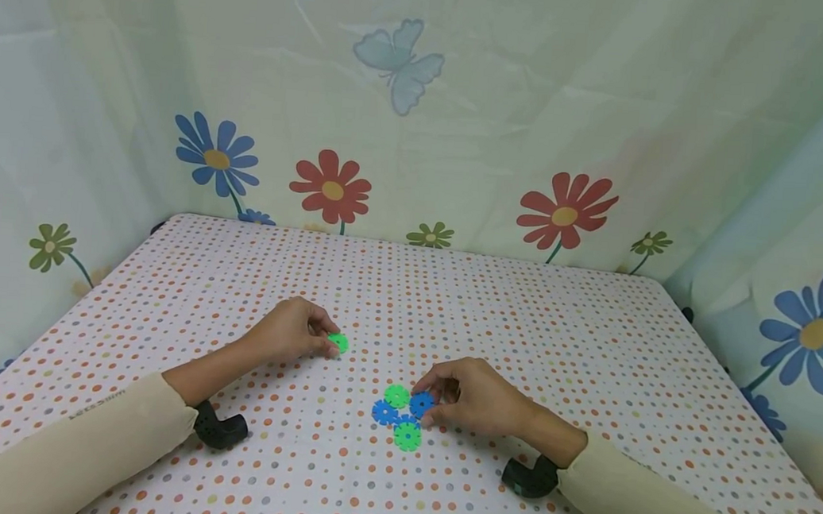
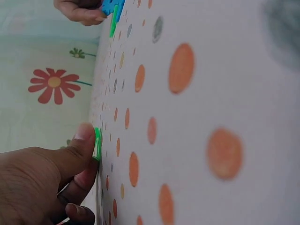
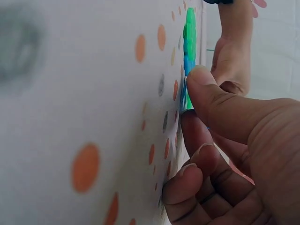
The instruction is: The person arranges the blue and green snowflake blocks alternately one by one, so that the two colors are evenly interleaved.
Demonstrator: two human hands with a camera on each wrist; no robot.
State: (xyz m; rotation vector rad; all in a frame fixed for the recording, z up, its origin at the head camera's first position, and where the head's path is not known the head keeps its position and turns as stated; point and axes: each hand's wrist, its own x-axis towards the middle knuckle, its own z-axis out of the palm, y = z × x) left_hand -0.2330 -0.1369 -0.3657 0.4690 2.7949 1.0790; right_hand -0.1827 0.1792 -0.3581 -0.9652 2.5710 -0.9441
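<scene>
My left hand [image 1: 299, 332] pinches a small green notched plastic disc [image 1: 339, 342] by its edge, low at the tabletop. In the left wrist view that green disc [image 2: 97, 143] shows edge-on between thumb and finger. To the right, my right hand [image 1: 476, 397] holds a blue notched disc [image 1: 421, 404] between thumb and index finger. This blue disc sits in a cluster with an upper green disc [image 1: 397, 396], a left blue disc [image 1: 384, 412] and a lower green disc [image 1: 408, 436]. More blue shows behind the lower green one. How the discs join is too small to tell.
A dotted cloth covers the table [image 1: 522, 320]. Behind it hangs a curtain [image 1: 477, 134] printed with flowers and a butterfly. Black wrist devices, one on the left wrist [image 1: 220, 428] and one on the right [image 1: 530, 478], stick out below the arms.
</scene>
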